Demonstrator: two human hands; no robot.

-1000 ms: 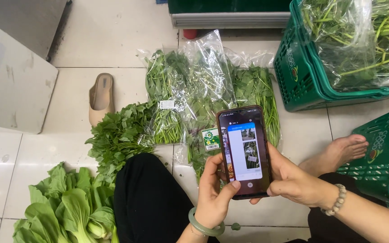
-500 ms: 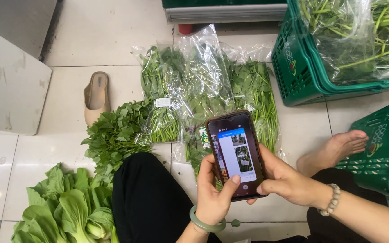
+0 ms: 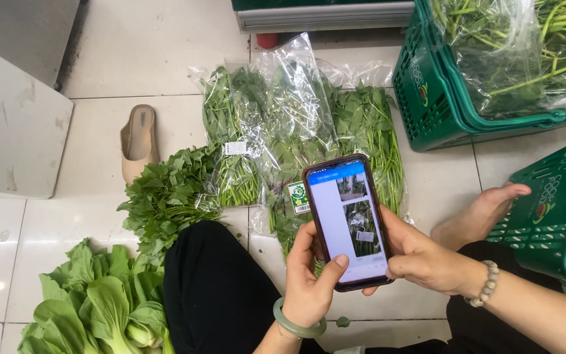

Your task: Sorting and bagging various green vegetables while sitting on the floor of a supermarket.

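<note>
— What's in the hands, seen from the head camera?

— A phone (image 3: 349, 221), upright over the lap. The left hand (image 3: 311, 282) has its grip closed round the lower edge, thumb pressed on the glass. The right hand (image 3: 420, 259) cups the other side, fingers clamped behind it.

— And around it?

— Crinkly clear bags of greens (image 3: 296, 137) lie flat on the tiled floor (image 3: 165, 59) just beyond the phone. Loose leafy herbs (image 3: 168, 196) and glossy bok choy (image 3: 93, 308) lie to the left, past a beige slipper (image 3: 139, 141). Green plastic baskets (image 3: 440, 98) are cut off at the right; the screen's pictures are too small to make out.
</note>
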